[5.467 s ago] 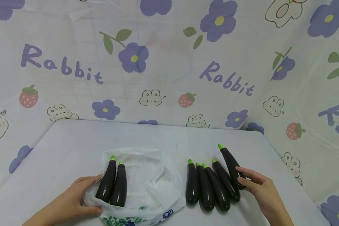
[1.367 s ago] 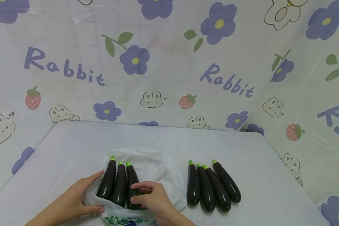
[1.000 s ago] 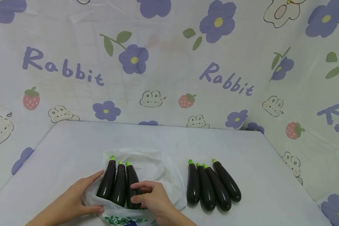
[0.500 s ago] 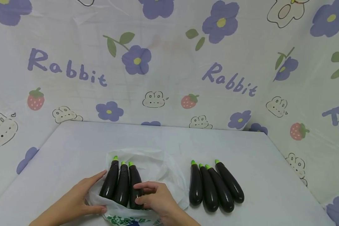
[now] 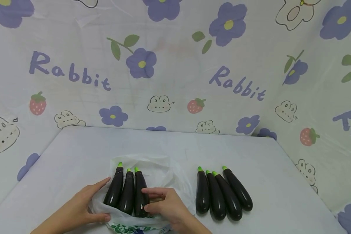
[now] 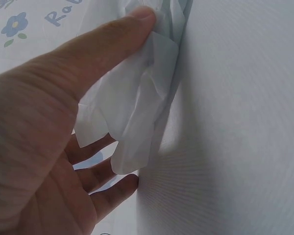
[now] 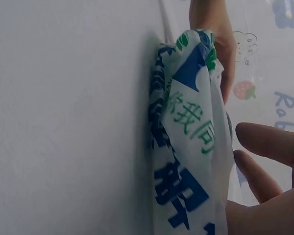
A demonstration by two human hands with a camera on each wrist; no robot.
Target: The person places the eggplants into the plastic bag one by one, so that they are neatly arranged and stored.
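Observation:
Three dark eggplants with bright green tips lie side by side in the white plastic bag (image 5: pixel 161 170), their lower ends behind its near edge. My left hand (image 5: pixel 79 204) holds the bag's left side, thumb at the near rim; in the left wrist view a fold of plastic lies between thumb and fingers. My right hand (image 5: pixel 169 206) is at the rightmost eggplant (image 5: pixel 140 198) in the bag, index fingertip and thumb tip at its right side. In the right wrist view the fingers (image 7: pixel 267 139) stand apart beside the bag's printed side (image 7: pixel 191 132).
To the right of the bag several more eggplants (image 5: pixel 217 198) lie in a loose fan on the white table (image 5: pixel 280 188). Behind the table hangs a pale cloth (image 5: pixel 175 65) printed with purple flowers, strawberries and rabbits.
An eggplant that my right hand gripped at the far right now lies in the bag. Just now the right fingers have loosened and drawn slightly right. The left hand keeps its place on the bag.

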